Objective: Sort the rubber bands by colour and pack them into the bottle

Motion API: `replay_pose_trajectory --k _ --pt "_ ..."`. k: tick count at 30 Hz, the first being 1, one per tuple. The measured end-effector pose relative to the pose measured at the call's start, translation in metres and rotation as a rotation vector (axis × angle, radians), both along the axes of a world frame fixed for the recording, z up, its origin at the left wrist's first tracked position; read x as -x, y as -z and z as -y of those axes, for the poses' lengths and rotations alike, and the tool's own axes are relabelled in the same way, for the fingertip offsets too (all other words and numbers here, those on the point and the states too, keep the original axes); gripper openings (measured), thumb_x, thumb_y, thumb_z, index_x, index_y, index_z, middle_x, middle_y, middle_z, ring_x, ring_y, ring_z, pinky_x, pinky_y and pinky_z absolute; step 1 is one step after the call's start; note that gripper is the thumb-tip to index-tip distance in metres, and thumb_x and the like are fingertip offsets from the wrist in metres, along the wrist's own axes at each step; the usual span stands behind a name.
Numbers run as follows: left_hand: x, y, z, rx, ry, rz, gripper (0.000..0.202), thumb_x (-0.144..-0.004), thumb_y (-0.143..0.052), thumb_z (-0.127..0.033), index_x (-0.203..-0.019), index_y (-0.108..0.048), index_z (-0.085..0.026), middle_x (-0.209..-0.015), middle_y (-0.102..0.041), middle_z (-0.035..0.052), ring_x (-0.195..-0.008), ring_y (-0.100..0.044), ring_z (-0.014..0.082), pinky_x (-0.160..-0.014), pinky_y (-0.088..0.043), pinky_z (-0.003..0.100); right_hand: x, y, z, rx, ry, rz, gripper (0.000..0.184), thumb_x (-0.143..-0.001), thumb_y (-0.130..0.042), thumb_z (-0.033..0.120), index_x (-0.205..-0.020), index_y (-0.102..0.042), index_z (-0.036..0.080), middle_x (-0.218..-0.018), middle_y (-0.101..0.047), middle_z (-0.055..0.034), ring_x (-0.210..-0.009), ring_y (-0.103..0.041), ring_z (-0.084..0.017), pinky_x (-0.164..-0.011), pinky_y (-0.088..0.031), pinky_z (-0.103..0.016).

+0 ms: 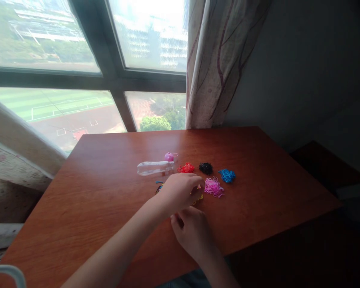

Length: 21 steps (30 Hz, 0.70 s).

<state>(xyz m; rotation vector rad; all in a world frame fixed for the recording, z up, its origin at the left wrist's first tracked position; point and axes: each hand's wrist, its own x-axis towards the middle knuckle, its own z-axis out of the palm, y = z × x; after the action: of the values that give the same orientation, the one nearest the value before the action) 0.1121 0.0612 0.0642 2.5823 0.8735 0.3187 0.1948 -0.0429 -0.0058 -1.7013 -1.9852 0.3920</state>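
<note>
My left hand reaches across from the left, over a yellow pile of small rubber bands that it mostly covers. Its fingers are curled closed beside a pink pile of rubber bands; anything pinched in them is too small to name. Just below it, my right hand rests low at the tabletop with fingers bent inward, their tips partly hidden by the left hand. Mixed-colour bands peek out left of my left wrist. Beyond the hands lie red bands, black bands and blue bands.
A clear plastic bottle lies on its side behind the hands, with a pink looped piece by its neck. The brown wooden table meets a window at its far edge. A patterned curtain hangs behind.
</note>
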Motion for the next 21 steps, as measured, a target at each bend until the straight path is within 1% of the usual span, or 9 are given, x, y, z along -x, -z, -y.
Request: replay_pose_trajectory --k 1,3,5,7,10,13,15,18,21 --pt "-0.012 -0.001 -0.004 -0.006 -0.001 -0.011 0.014 -0.085 -0.056 -0.020 -0.088 -0.070 -0.022 -0.087 -0.073 0.0032 -0.075 -0.066 0.0176 -0.063 -0.045 0.025 0.000 0.000 0.000 0.006 -0.006 -0.004 0.013 -0.088 -0.052 0.016 -0.078 -0.059 0.021 -0.073 -0.065 0.0013 -0.068 -0.060 -0.014 -0.061 -0.027 -0.027" --pt "-0.032 0.001 -0.011 -0.009 0.003 -0.027 0.016 -0.084 -0.055 -0.020 -0.086 -0.070 -0.022 -0.085 -0.073 0.0041 -0.076 -0.067 0.0193 -0.063 -0.046 0.025 0.000 -0.001 -0.001 0.016 -0.009 -0.014 0.013 -0.087 -0.052 0.015 -0.078 -0.059 0.021 -0.073 -0.065 0.0013 -0.068 -0.060 -0.014 -0.061 -0.027 -0.026" --pt "-0.047 0.006 -0.015 -0.006 0.008 -0.041 0.016 -0.083 -0.055 -0.020 -0.085 -0.071 -0.022 -0.081 -0.073 0.0042 -0.074 -0.068 0.0201 -0.062 -0.047 0.026 -0.001 0.000 -0.001 0.030 -0.010 -0.019 0.012 -0.085 -0.052 0.013 -0.079 -0.060 0.020 -0.073 -0.065 0.0013 -0.068 -0.060 -0.014 -0.060 -0.028 -0.026" --pt "-0.056 0.010 -0.017 0.001 0.018 -0.055 0.017 -0.082 -0.055 -0.020 -0.084 -0.071 -0.022 -0.079 -0.074 0.0044 -0.071 -0.068 0.0208 -0.062 -0.048 0.027 -0.001 0.001 -0.001 0.040 -0.008 -0.020 0.013 -0.082 -0.052 0.011 -0.079 -0.060 0.020 -0.072 -0.065 0.0014 -0.067 -0.060 -0.013 -0.060 -0.028 -0.025" --pt "-0.062 0.013 -0.018 0.013 0.035 -0.064 0.016 -0.081 -0.056 -0.021 -0.085 -0.072 -0.022 -0.079 -0.074 0.0046 -0.070 -0.069 0.0217 -0.060 -0.047 0.027 0.000 0.001 -0.001 0.047 -0.005 -0.026 0.013 -0.080 -0.052 0.010 -0.077 -0.060 0.021 -0.071 -0.064 0.0016 -0.066 -0.059 -0.013 -0.059 -0.027 -0.026" --pt "-0.061 0.012 -0.018 0.018 0.035 -0.055 0.016 -0.082 -0.057 -0.022 -0.087 -0.072 -0.022 -0.078 -0.074 0.0050 -0.072 -0.069 0.0217 -0.061 -0.046 0.027 0.000 0.001 -0.001 0.040 -0.001 -0.049 0.013 -0.080 -0.052 0.010 -0.077 -0.060 0.021 -0.071 -0.065 0.0016 -0.065 -0.060 -0.013 -0.059 -0.027 -0.026" --pt "-0.056 0.011 -0.018 0.019 0.022 -0.037 0.017 -0.083 -0.057 -0.023 -0.089 -0.073 -0.023 -0.079 -0.074 0.0045 -0.072 -0.068 0.0204 -0.061 -0.045 0.026 0.001 -0.001 -0.001 0.034 0.003 -0.072 0.012 -0.082 -0.053 0.012 -0.077 -0.059 0.021 -0.071 -0.065 0.0016 -0.065 -0.059 -0.013 -0.059 -0.027 -0.025" --pt "-0.041 0.007 -0.020 0.026 -0.014 -0.004 0.019 -0.084 -0.055 -0.022 -0.092 -0.072 -0.023 -0.080 -0.073 0.0024 -0.070 -0.065 0.0170 -0.060 -0.042 0.024 0.001 -0.004 -0.001 0.036 -0.003 -0.095 0.012 -0.088 -0.052 0.017 -0.079 -0.058 0.021 -0.071 -0.064 0.0019 -0.067 -0.060 -0.013 -0.061 -0.028 -0.025" --pt "-0.019 0.003 -0.019 0.040 -0.059 0.013 0.018 -0.084 -0.054 -0.021 -0.089 -0.071 -0.022 -0.075 -0.071 0.0011 -0.063 -0.061 0.0138 -0.057 -0.039 0.022 0.000 -0.005 -0.001 0.041 -0.020 -0.107 0.014 -0.093 -0.049 0.019 -0.084 -0.059 0.022 -0.073 -0.064 0.0027 -0.070 -0.060 -0.013 -0.063 -0.029 -0.024"
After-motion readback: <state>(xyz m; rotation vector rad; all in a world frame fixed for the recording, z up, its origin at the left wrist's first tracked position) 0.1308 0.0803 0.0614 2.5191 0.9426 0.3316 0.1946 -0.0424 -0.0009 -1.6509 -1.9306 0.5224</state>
